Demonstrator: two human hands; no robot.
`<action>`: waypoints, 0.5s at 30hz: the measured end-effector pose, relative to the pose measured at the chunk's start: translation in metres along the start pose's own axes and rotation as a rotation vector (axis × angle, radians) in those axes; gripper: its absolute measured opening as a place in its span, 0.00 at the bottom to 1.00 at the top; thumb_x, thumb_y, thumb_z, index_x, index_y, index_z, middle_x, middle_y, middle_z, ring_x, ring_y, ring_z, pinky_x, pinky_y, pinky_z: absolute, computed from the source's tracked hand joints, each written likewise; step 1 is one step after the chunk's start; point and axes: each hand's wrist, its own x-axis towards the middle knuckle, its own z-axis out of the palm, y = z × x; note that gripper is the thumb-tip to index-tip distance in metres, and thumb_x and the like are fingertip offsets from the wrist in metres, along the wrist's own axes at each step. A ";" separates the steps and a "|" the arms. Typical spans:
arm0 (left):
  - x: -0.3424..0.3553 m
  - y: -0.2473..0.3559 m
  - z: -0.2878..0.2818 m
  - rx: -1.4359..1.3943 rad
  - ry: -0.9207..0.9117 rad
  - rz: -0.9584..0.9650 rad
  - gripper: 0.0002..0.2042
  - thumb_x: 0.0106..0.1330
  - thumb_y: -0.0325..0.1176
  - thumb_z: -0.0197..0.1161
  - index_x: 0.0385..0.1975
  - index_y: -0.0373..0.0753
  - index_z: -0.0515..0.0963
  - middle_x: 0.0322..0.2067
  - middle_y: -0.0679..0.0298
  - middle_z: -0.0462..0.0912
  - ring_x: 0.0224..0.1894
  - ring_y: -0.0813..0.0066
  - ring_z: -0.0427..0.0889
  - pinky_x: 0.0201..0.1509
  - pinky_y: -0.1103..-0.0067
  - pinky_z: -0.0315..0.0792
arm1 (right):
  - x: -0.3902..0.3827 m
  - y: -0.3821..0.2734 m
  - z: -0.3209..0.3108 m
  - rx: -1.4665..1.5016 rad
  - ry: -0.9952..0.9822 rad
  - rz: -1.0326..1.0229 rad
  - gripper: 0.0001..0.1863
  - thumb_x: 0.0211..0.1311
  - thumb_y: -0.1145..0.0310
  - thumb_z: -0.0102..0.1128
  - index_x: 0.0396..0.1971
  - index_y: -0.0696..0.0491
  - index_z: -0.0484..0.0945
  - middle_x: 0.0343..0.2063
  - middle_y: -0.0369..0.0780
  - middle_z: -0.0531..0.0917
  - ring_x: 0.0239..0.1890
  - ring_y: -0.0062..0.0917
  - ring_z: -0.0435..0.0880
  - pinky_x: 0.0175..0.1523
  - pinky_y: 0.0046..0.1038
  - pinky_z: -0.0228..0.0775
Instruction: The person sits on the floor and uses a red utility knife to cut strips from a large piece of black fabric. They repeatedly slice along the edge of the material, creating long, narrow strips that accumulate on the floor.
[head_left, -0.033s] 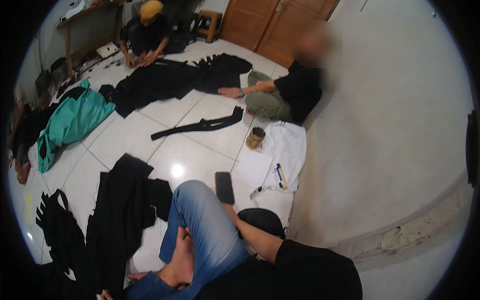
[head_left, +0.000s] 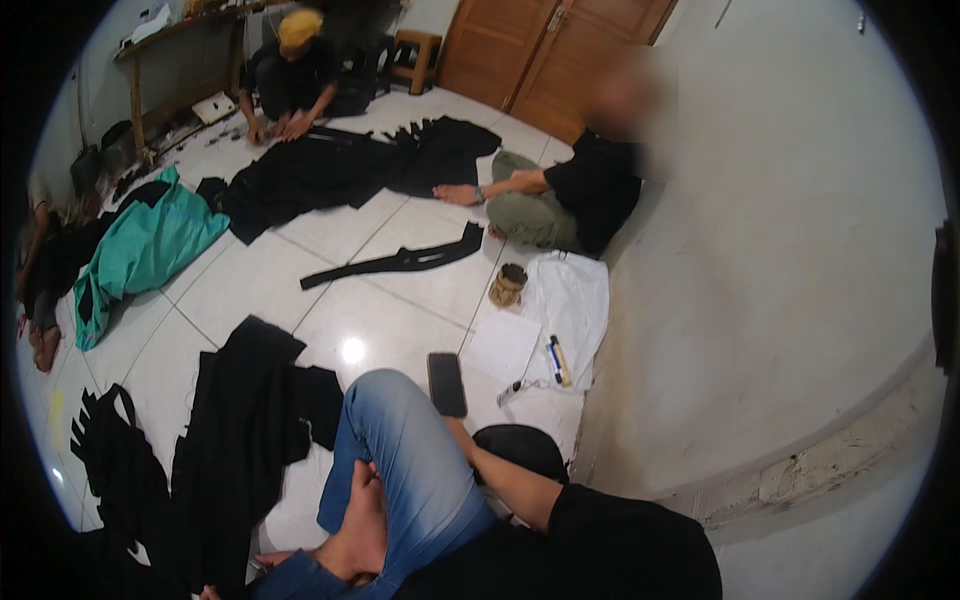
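The person sits on the white tiled floor (head_left: 350,320) with one blue-jeans knee (head_left: 395,405) raised and a bare foot (head_left: 362,530) below it. The black cloth (head_left: 235,430) is spread on the floor at the person's left side, from the lower edge of the view up to beside the knee. Its left part has an edge cut like a comb. Of the left hand (head_left: 209,592), only a small piece is visible at the lower edge, next to this cloth; I cannot tell if its fingers are holding the cloth. The right forearm (head_left: 520,487) goes forward past the knee, and the right hand (head_left: 458,432) is mostly hidden there, so I cannot tell if its fingers are wide or narrow. The nearest thing to it is a dark phone (head_left: 447,384), lying flat on the floor.

A round black thing (head_left: 525,448) is beside the forearm. Farther forward are a white paper (head_left: 502,345), a white plastic sheet (head_left: 575,290) with a marker (head_left: 560,360) on it, and a brown cup (head_left: 508,285). A narrow black strip (head_left: 400,262) lies in the middle of the floor. Beyond it, a long black cloth (head_left: 340,175) lies between two co-workers: one with yellow headwear (head_left: 300,30) bends over its far side, and the other sits near its right end. A green cloth (head_left: 150,255) is at the left.
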 end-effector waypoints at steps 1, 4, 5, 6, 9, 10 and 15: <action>-0.003 0.012 0.005 -0.019 -0.025 0.019 0.16 0.68 0.38 0.62 0.43 0.29 0.83 0.42 0.48 0.86 0.43 0.61 0.83 0.51 0.69 0.76 | 0.000 0.010 0.002 -0.080 -0.027 -0.083 0.16 0.65 0.63 0.52 0.42 0.59 0.81 0.41 0.58 0.82 0.48 0.51 0.81 0.52 0.42 0.72; -0.022 0.061 0.049 -0.174 -0.223 0.173 0.16 0.69 0.39 0.59 0.45 0.30 0.81 0.44 0.47 0.84 0.44 0.60 0.83 0.52 0.68 0.76 | -0.008 0.024 -0.004 -0.390 -0.191 0.078 0.18 0.65 0.61 0.51 0.42 0.59 0.81 0.43 0.56 0.82 0.50 0.50 0.81 0.54 0.44 0.72; -0.030 0.080 0.063 -0.232 -0.314 0.220 0.17 0.69 0.39 0.59 0.46 0.30 0.81 0.44 0.47 0.83 0.45 0.60 0.82 0.52 0.68 0.76 | -0.015 0.027 -0.005 -0.448 -0.290 0.089 0.18 0.65 0.60 0.51 0.43 0.58 0.81 0.44 0.55 0.83 0.51 0.49 0.81 0.54 0.45 0.72; -0.042 0.102 0.080 -0.301 -0.435 0.269 0.17 0.70 0.39 0.58 0.46 0.30 0.80 0.45 0.46 0.83 0.46 0.59 0.82 0.52 0.68 0.76 | -0.017 0.029 -0.016 -0.515 -0.378 0.103 0.19 0.65 0.59 0.50 0.43 0.57 0.81 0.44 0.54 0.83 0.52 0.48 0.80 0.54 0.45 0.73; -0.069 0.156 0.109 -0.484 -0.776 0.356 0.18 0.70 0.39 0.55 0.49 0.31 0.78 0.47 0.46 0.81 0.47 0.58 0.81 0.53 0.67 0.75 | -0.020 -0.011 -0.019 -0.588 -0.379 0.226 0.17 0.65 0.60 0.50 0.43 0.55 0.82 0.45 0.53 0.83 0.51 0.47 0.81 0.55 0.44 0.73; -0.080 0.173 0.122 -0.545 -0.921 0.372 0.18 0.70 0.39 0.55 0.50 0.31 0.78 0.47 0.45 0.81 0.48 0.58 0.81 0.53 0.67 0.75 | -0.027 -0.003 -0.025 -0.596 -0.367 0.233 0.17 0.64 0.59 0.53 0.43 0.55 0.82 0.45 0.53 0.83 0.50 0.47 0.82 0.55 0.44 0.74; -0.113 0.201 0.145 -0.709 -1.368 0.347 0.19 0.71 0.40 0.51 0.53 0.32 0.74 0.50 0.44 0.78 0.50 0.55 0.80 0.55 0.66 0.75 | -0.047 -0.010 -0.051 -0.654 -0.392 0.275 0.17 0.55 0.60 0.63 0.39 0.58 0.82 0.41 0.53 0.84 0.47 0.47 0.83 0.53 0.41 0.75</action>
